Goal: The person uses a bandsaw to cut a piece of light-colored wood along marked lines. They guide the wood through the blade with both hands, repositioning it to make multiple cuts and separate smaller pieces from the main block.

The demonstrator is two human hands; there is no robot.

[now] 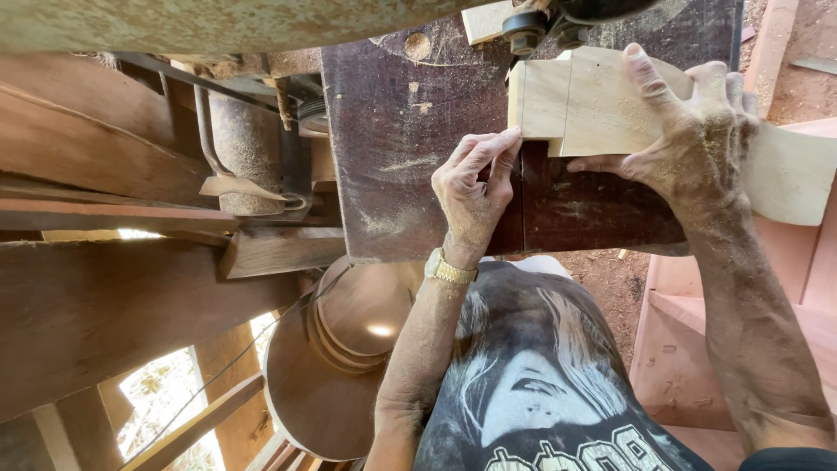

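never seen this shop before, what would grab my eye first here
First, the two sawdust-dusted hands at upper right: the right hand spread flat on a pale wooden piece, the left hand pinching its near corner. The piece lies on a dark saw table, below the blade guide at the top edge. A gold wristwatch glints on the left wrist.

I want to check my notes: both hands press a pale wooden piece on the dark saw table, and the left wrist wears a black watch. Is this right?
Not quite. The head view shows a gold watch, not black. The rest holds: the left hand and right hand press the pale wooden piece on the dark saw table.
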